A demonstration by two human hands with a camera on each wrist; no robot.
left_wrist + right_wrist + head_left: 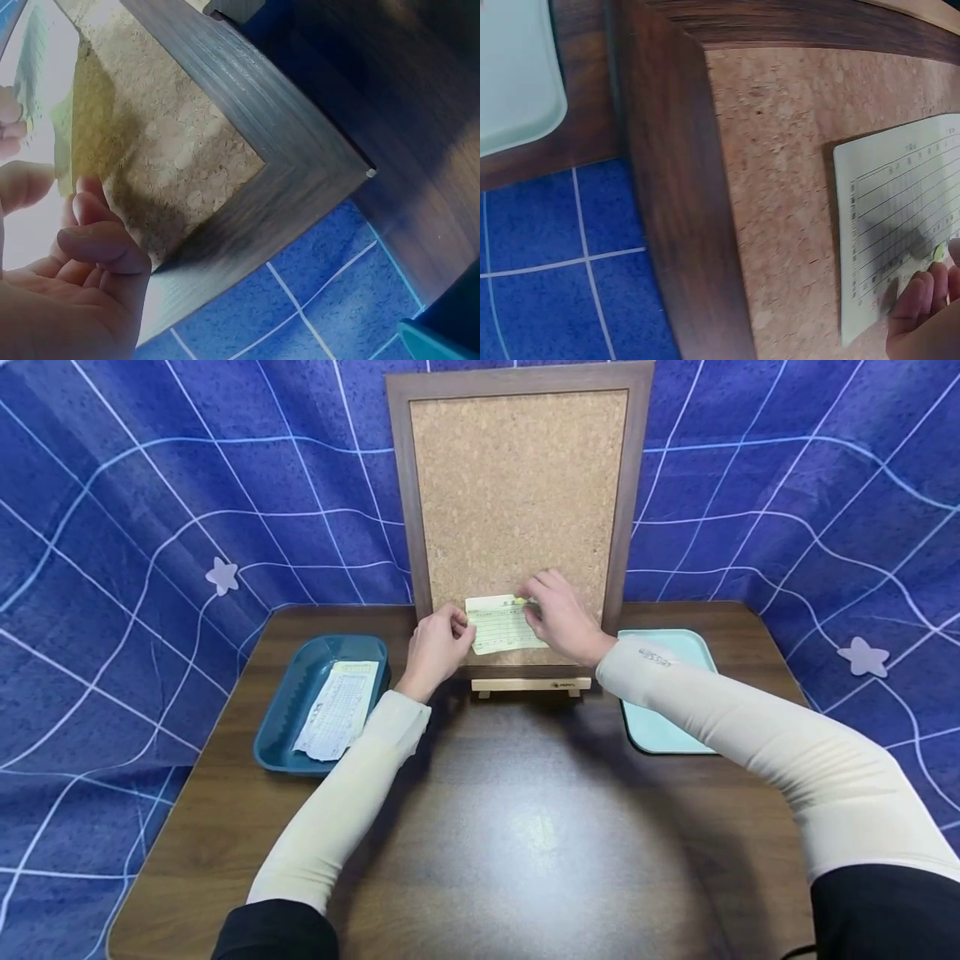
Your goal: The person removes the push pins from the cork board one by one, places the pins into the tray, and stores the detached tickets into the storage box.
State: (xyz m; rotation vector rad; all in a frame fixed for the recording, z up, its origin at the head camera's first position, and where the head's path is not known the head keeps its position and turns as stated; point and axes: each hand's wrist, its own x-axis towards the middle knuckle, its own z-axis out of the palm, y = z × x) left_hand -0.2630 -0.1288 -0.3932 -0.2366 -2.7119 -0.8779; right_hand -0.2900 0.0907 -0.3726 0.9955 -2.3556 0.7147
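Observation:
A pale green printed slip [498, 625] lies over the lower part of the cork board [517, 502], with ruled lines on its face. My left hand [437, 647] pinches the slip's left edge between thumb and fingers; the left wrist view shows that edge [64, 139] standing off the cork. At the slip's upper part, my right hand [558, 617] holds a small yellow-green piece [939, 253] in its fingertips, against the paper. Its exact kind I cannot tell. The right hand covers the slip's upper right corner in the head view.
The brown-framed board stands on a small wooden easel [531, 684] at the table's back. On the left, a dark teal tray [273, 727] holds several paper slips [339, 710]. A light blue tray [663, 731] lies on the right, partly under my right forearm. A blue curtain [300, 468] hangs behind.

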